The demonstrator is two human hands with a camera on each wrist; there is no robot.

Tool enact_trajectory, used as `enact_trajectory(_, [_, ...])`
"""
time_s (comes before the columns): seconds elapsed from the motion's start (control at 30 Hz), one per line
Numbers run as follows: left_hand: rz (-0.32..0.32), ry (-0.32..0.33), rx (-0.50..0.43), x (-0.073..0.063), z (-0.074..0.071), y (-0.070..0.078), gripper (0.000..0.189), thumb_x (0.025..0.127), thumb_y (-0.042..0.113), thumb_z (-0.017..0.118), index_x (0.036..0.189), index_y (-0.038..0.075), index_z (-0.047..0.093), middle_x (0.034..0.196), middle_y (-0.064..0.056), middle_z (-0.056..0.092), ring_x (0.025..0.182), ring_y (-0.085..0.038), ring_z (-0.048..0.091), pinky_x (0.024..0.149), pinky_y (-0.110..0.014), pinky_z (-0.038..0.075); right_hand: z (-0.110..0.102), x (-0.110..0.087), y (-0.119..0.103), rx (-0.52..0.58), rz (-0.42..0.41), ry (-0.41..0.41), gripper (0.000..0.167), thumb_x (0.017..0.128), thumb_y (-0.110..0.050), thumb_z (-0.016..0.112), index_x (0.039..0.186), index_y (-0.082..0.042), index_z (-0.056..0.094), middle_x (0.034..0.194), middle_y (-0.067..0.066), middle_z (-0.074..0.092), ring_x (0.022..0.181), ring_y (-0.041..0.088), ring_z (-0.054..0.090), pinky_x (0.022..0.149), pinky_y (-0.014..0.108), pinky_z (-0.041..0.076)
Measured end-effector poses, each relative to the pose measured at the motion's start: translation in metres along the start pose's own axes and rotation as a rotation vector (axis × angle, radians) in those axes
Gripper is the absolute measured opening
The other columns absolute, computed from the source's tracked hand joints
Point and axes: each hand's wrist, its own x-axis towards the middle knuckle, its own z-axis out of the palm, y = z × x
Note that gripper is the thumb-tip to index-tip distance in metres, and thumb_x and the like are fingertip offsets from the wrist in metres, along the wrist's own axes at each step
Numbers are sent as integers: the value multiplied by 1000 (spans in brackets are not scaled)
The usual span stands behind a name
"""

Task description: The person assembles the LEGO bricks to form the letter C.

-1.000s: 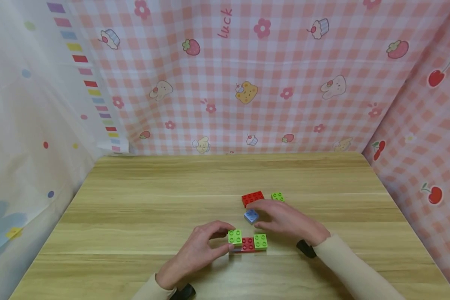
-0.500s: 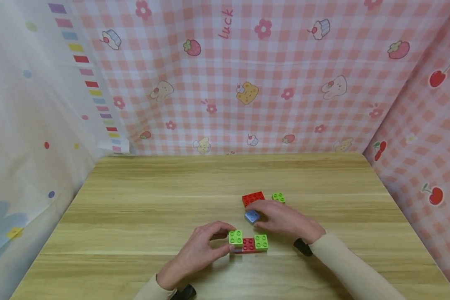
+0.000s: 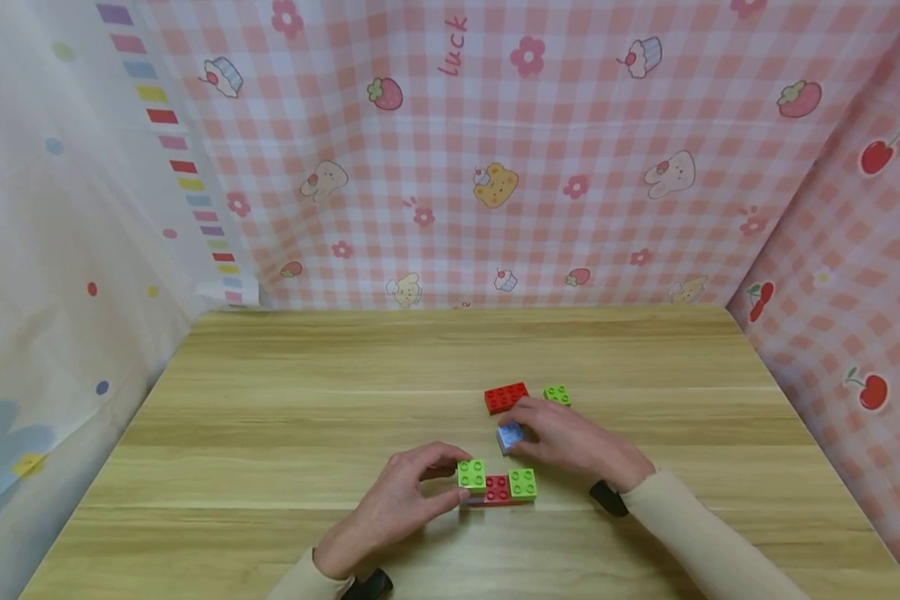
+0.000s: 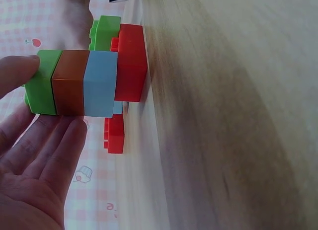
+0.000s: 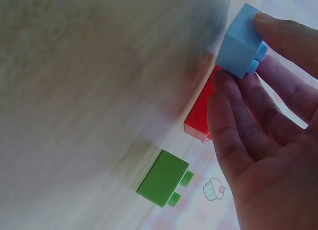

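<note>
My left hand (image 3: 401,493) pinches a block stack at its left end, thumb and fingers on either side of the top green block (image 4: 43,83). Below that green block come a brown block (image 4: 71,83), a light blue block (image 4: 100,83) and a long red base block (image 4: 131,63). A second green block (image 3: 522,482) sits on the base's right end, with red studs bare between. Behind the stack, my right hand (image 3: 573,440) pinches a loose light blue block (image 5: 241,43) between thumb and fingers; its studs point toward the palm in the right wrist view.
A loose red block (image 3: 504,398) lies just beyond the right hand's fingertips. To its right is a small green block (image 3: 557,392), partly behind the right hand. The wooden table (image 3: 285,400) ends at a pink checked cloth (image 3: 450,208) at the back.
The loose blue block has turned and shifted slightly right in my right hand's fingers. My left hand and the stack stay in place.
</note>
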Motion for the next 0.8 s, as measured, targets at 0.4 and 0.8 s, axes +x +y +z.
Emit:
enact_trajectory(0.4, [-21, -9, -1, 0, -1, 2, 32, 95, 19, 78, 124, 12, 68, 121, -1, 72, 113, -21, 69, 100, -39, 56, -4, -14, -8, 43, 1, 92, 37, 96, -25, 76, 130, -11, 70, 126, 3, 66, 111, 20, 62, 97, 44, 56])
enact_trajectory(0.8, [-12, -5, -1, -1, 0, 0, 33, 94, 17, 77, 125, 12, 67, 121, -2, 72, 113, -19, 69, 100, -38, 55, -7, -25, -17, 23, -21, 157, 38, 98, -30, 74, 131, -12, 70, 123, 0, 66, 103, 14, 61, 89, 36, 58])
